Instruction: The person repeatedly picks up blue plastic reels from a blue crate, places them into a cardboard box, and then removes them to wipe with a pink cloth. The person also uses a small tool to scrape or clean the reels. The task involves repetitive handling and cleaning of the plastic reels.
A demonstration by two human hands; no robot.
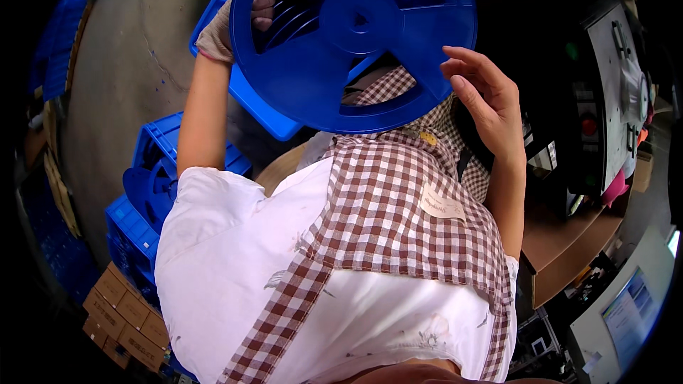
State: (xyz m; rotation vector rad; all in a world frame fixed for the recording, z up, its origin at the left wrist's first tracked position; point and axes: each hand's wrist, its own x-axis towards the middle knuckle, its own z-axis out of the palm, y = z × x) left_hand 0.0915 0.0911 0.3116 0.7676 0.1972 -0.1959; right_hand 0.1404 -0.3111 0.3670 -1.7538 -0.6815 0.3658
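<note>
One large blue plastic reel (356, 35), round with spoke-shaped cutouts and a small hub hole, was held up in front of the person's chest. The left hand (245, 18), in a thin beige glove, had its grip closed through a cutout, fingers curled round the rim. The right hand (487, 99) was bare, its grip open with loose fingers touching the reel's right edge. Two blue crates (153, 185) sat on the floor at left, one holding another reel, beside several cardboard boxes (121, 316). A checked apron (398, 206) covered a white shirt.
</note>
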